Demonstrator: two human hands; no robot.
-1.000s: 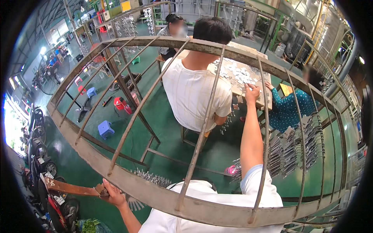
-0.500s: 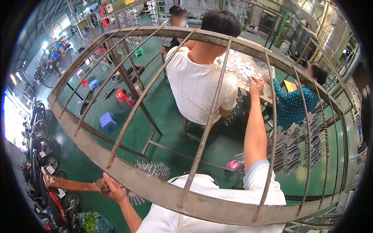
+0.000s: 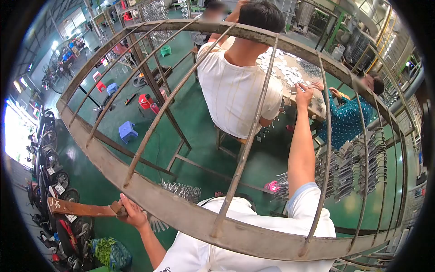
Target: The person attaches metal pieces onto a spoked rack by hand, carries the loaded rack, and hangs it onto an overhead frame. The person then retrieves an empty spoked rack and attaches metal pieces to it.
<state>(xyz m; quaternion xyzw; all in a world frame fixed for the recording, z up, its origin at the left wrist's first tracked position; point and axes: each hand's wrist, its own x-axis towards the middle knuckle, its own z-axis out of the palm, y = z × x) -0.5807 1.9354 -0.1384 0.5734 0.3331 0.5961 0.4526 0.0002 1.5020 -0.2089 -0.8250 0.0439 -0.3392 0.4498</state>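
My left hand [image 3: 135,214] is low on the left, fingers curled against the block-like end of a brown, worn strip [image 3: 84,207]. The strip's far end bends down. My right arm stretches forward beneath the metal rack's bars, and my right hand [image 3: 304,96] is at the near edge of the work table [image 3: 317,108]. Its fingers look spread and bent over flat, silvery metal pieces [image 3: 290,72] scattered there. Whether a piece is between the fingertips is too small to tell. The curved grey metal rack [image 3: 181,222] with thin crossbars spans the view between the camera and my body.
A person in a white striped shirt [image 3: 240,95] sits ahead on a stool; another in a dotted teal top [image 3: 346,120] sits right of the table. Bundles of hanging metal parts [image 3: 349,172] stand on the right. A blue stool [image 3: 128,132] and parked motorbikes [image 3: 59,181] are left.
The view has shifted slightly. My right hand has changed its pose over the metal pieces, fingers more bent. The striped-shirt person has raised an arm toward the head. My left hand stays at the strip.
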